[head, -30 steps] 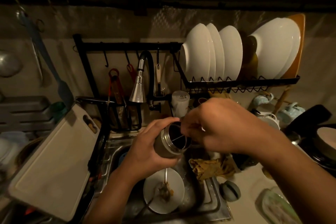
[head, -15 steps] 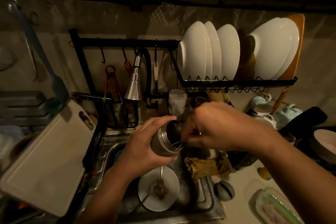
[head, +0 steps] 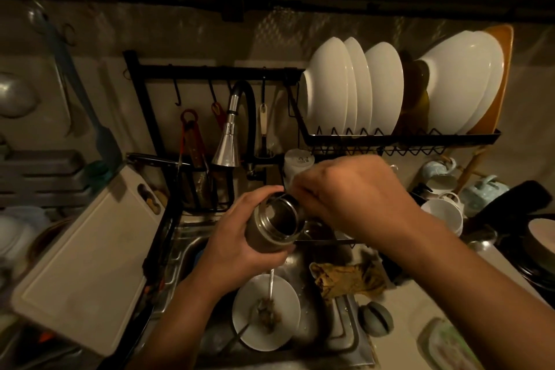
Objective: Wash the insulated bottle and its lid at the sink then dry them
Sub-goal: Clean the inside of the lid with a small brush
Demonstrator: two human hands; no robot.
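Observation:
My left hand [head: 231, 246] grips the steel insulated bottle [head: 262, 236] around its body, above the sink [head: 186, 249]. The bottle is tilted, its open mouth facing up and to the right, and the inside looks dark. My right hand [head: 354, 198] hovers just right of and above the mouth, seen from the back with its fingers curled toward the rim. Whatever lies under those fingers is hidden. I cannot pick out the bottle's lid for certain.
A white plate [head: 285, 336] with food scraps and cutlery lies in the sink below the bottle. The faucet [head: 228, 141] hangs behind it. A crumpled cloth [head: 348, 278] and a round grey object [head: 375, 317] lie to the right, a cutting board [head: 87, 264] to the left, white cups [head: 444, 213] and a dish rack [head: 402, 140] at the back right.
My right hand has lifted a little from the bottle's mouth. A thin line seen inside the mouth earlier no longer shows. My left hand keeps its hold.

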